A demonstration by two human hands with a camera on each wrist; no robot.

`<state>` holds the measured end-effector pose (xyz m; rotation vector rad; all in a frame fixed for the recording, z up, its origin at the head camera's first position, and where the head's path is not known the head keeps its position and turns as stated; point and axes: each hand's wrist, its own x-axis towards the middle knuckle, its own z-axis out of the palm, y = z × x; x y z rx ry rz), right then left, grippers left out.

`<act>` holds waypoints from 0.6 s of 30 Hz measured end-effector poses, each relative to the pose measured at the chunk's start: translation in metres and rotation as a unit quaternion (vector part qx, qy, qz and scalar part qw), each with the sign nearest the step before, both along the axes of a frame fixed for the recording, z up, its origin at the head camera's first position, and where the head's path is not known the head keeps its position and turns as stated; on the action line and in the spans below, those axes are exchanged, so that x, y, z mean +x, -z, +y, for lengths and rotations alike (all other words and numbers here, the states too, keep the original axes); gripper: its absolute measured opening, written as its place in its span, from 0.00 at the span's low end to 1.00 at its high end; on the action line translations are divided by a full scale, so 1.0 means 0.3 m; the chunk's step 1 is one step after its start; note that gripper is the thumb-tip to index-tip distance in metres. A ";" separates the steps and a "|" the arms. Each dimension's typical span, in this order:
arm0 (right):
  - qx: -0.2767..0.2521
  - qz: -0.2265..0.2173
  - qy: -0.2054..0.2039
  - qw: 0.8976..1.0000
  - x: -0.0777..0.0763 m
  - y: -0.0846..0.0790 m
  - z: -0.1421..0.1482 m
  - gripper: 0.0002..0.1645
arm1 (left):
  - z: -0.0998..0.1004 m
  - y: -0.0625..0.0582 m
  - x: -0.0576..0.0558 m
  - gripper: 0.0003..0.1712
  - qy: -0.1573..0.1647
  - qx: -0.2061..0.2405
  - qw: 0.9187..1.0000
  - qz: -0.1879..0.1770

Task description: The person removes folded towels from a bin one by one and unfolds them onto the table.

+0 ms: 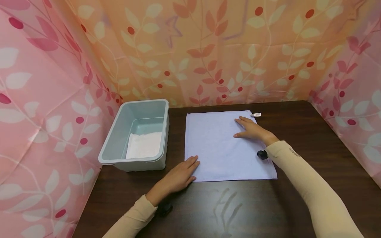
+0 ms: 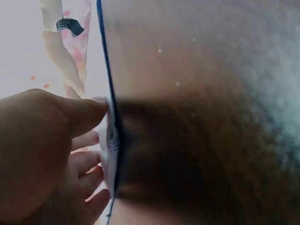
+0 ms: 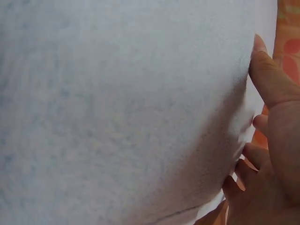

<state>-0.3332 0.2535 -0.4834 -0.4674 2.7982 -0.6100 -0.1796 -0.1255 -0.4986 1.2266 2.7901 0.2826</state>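
Lavender towel (image 1: 220, 152) is lying under my straight-fingered left hand (image 1: 178, 175) and spread right hand (image 1: 253, 130); only head view is showing a basin (image 1: 146, 166).

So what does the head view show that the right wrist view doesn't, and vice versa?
Only the head view: the pale blue-gray bin with a white cloth in it, the left hand and a small white tag.
Only the right wrist view: a close-up of the lavender cloth, its mottled surface showing.
Both: that cloth, the right hand and orange patterned curtain.
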 end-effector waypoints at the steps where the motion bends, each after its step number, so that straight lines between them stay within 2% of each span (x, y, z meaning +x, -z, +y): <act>1: 0.001 -0.004 0.000 1.000 0.000 0.003 -0.001 0.56 | 0.000 0.001 0.000 0.34 0.000 -0.003 1.000 0.000; 13: 0.018 0.000 -0.010 1.000 -0.025 0.029 -0.061 0.55 | -0.028 -0.024 0.008 0.33 -0.041 -0.024 0.998 -0.028; 18: 0.019 0.009 -0.015 1.000 -0.028 0.030 -0.098 0.55 | -0.040 -0.039 0.016 0.32 -0.063 -0.038 0.997 -0.029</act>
